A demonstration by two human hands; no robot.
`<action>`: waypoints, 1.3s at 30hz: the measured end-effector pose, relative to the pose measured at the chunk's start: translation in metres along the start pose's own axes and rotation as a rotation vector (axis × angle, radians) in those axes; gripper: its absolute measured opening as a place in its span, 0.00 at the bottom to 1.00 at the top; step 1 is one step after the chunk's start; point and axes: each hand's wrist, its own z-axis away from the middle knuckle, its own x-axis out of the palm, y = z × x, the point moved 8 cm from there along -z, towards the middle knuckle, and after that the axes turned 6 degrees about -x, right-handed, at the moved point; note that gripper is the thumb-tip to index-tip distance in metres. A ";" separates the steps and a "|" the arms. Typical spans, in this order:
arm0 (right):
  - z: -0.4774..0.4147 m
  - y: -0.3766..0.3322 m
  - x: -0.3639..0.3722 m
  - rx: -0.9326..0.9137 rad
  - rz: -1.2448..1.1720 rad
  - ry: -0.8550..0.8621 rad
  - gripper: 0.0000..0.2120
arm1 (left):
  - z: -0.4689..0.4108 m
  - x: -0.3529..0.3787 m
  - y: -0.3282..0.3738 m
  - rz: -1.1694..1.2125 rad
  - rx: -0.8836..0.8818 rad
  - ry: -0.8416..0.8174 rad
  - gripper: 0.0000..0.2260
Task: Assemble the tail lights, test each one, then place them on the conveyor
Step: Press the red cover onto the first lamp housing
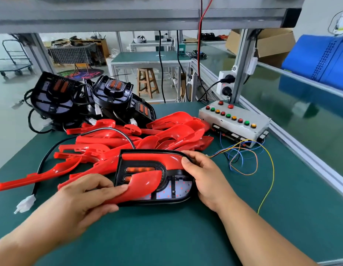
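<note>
A black tail light housing [174, 186] lies on the green table in front of me, its orange reflectors and white LED panel showing. A red lens strip [151, 159] sits along its top edge. My left hand [86, 198] grips a second red lens piece [142, 186] and holds it over the housing's lower left. My right hand [205, 175] grips the housing's right end, thumb on the red strip. The housing's black cable [42, 162] loops left to a white connector [26, 203].
A pile of loose red lenses [128, 139] lies behind the housing, with several black housings [78, 98] stacked at the back left. A grey test box [234, 121] with coloured buttons and loose wires [243, 160] stands at the right. The green conveyor [310, 116] runs beyond the rail.
</note>
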 end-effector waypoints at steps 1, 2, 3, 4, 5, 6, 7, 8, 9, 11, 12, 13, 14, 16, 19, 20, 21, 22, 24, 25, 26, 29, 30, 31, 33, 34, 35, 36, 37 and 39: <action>0.000 0.001 -0.001 0.005 -0.011 0.004 0.06 | -0.001 -0.006 0.000 0.039 -0.004 0.020 0.17; 0.000 0.001 -0.001 0.011 -0.020 0.008 0.07 | -0.003 -0.010 0.002 0.067 0.010 0.033 0.16; 0.000 0.001 -0.001 0.016 -0.025 0.009 0.07 | -0.006 -0.011 0.007 0.078 0.035 0.035 0.15; 0.000 0.001 -0.001 0.018 -0.032 0.008 0.08 | -0.010 -0.010 0.012 0.078 0.066 0.030 0.14; 0.001 0.000 0.000 0.021 -0.041 0.006 0.08 | -0.014 -0.006 0.019 0.069 0.094 0.017 0.14; 0.001 0.000 0.000 0.021 -0.050 0.002 0.08 | -0.019 -0.001 0.025 0.054 0.113 0.000 0.14; 0.001 -0.001 0.001 0.020 -0.053 -0.001 0.08 | -0.023 0.004 0.031 0.036 0.124 -0.020 0.14; 0.001 -0.001 0.001 0.018 -0.051 -0.003 0.08 | -0.026 0.010 0.035 0.024 0.126 -0.038 0.14; 0.002 -0.001 0.001 0.016 -0.047 -0.005 0.07 | -0.029 0.014 0.038 0.020 0.122 -0.049 0.15; 0.002 0.000 0.000 0.011 -0.036 -0.008 0.07 | -0.033 0.019 0.042 0.021 0.106 -0.047 0.15; 0.002 0.000 0.000 0.009 -0.032 -0.008 0.07 | -0.034 0.021 0.043 0.022 0.095 -0.036 0.15; 0.002 0.000 0.001 0.007 -0.030 -0.008 0.06 | -0.035 0.023 0.043 0.023 0.083 -0.025 0.15; 0.001 0.001 0.001 0.004 -0.027 -0.009 0.06 | -0.035 0.025 0.044 0.022 0.073 -0.016 0.15; 0.001 0.000 0.001 -0.006 -0.015 -0.010 0.09 | -0.035 0.030 0.046 0.011 0.067 -0.003 0.15; 0.001 0.000 0.000 -0.009 0.002 -0.008 0.11 | -0.034 0.034 0.044 0.008 0.044 0.019 0.15; 0.001 0.000 0.000 -0.009 0.013 -0.012 0.10 | -0.033 0.035 0.043 0.017 0.027 0.024 0.15; 0.002 0.000 0.000 -0.010 0.033 -0.016 0.09 | -0.032 0.036 0.042 0.026 0.010 0.028 0.15; 0.003 -0.002 0.000 -0.016 0.065 -0.019 0.08 | -0.032 0.037 0.042 0.034 -0.004 0.032 0.15; 0.006 -0.005 -0.001 -0.029 0.154 -0.034 0.09 | -0.030 0.039 0.043 0.039 -0.018 0.047 0.15; 0.007 -0.008 0.000 -0.031 0.194 -0.057 0.11 | -0.030 0.039 0.043 0.036 -0.019 0.057 0.15; 0.009 -0.010 0.001 -0.029 0.226 -0.090 0.13 | -0.030 0.038 0.043 0.032 -0.018 0.069 0.15; 0.011 -0.013 0.003 -0.004 0.272 -0.163 0.16 | -0.029 0.031 0.040 0.022 -0.008 0.091 0.14; 0.012 -0.014 0.003 -0.001 0.287 -0.169 0.16 | -0.029 0.029 0.040 0.018 -0.002 0.089 0.14; 0.012 -0.015 0.003 0.000 0.299 -0.172 0.17 | -0.029 0.027 0.039 0.013 0.005 0.086 0.14; 0.013 -0.016 0.005 0.002 0.302 -0.179 0.17 | -0.030 0.024 0.039 0.001 0.013 0.079 0.13; 0.013 -0.017 0.005 0.003 0.298 -0.180 0.17 | -0.030 0.024 0.039 -0.006 0.014 0.073 0.13; 0.014 -0.017 0.005 0.002 0.299 -0.179 0.17 | -0.030 0.024 0.039 -0.011 0.013 0.067 0.13; 0.014 -0.018 0.006 -0.001 0.308 -0.179 0.17 | -0.030 0.024 0.038 -0.011 0.010 0.061 0.13; 0.014 -0.018 0.006 -0.006 0.322 -0.179 0.17 | -0.029 0.024 0.037 -0.006 0.004 0.057 0.12; 0.015 -0.019 0.006 -0.013 0.351 -0.180 0.18 | -0.030 0.026 0.035 0.016 -0.009 0.052 0.12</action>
